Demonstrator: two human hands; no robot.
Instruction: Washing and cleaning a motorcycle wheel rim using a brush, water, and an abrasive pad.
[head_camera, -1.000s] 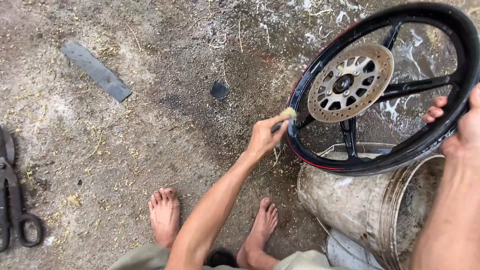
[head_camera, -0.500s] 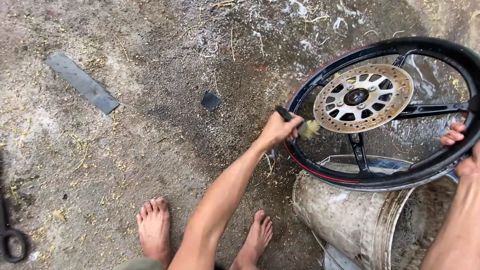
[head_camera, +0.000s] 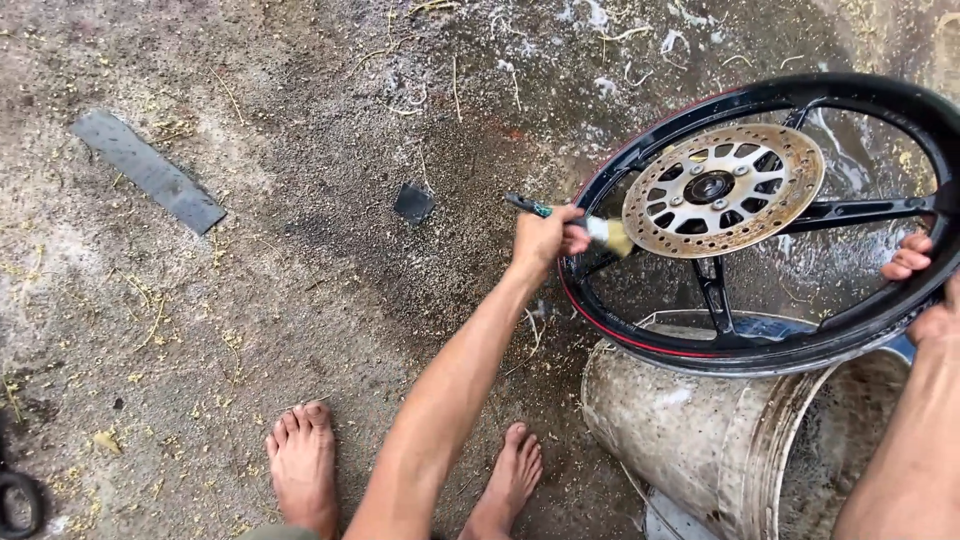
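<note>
Standing barefoot on wet, gritty concrete ground (head_camera: 250, 330), I am resting a black spoked motorcycle wheel with rusty brake disc (head_camera: 760, 210) on a dirty overturned bucket (head_camera: 700, 440). My left hand (head_camera: 545, 240) is gripping a small brush (head_camera: 590, 228) against the wheel's near-left rim; my right hand (head_camera: 925, 290) is clasping its right rim.

The wheel (head_camera: 770, 215) and the bucket (head_camera: 730, 450) under it fill the right; left ground is open, just a flat strip (head_camera: 148, 170) and small square (head_camera: 413, 203).
</note>
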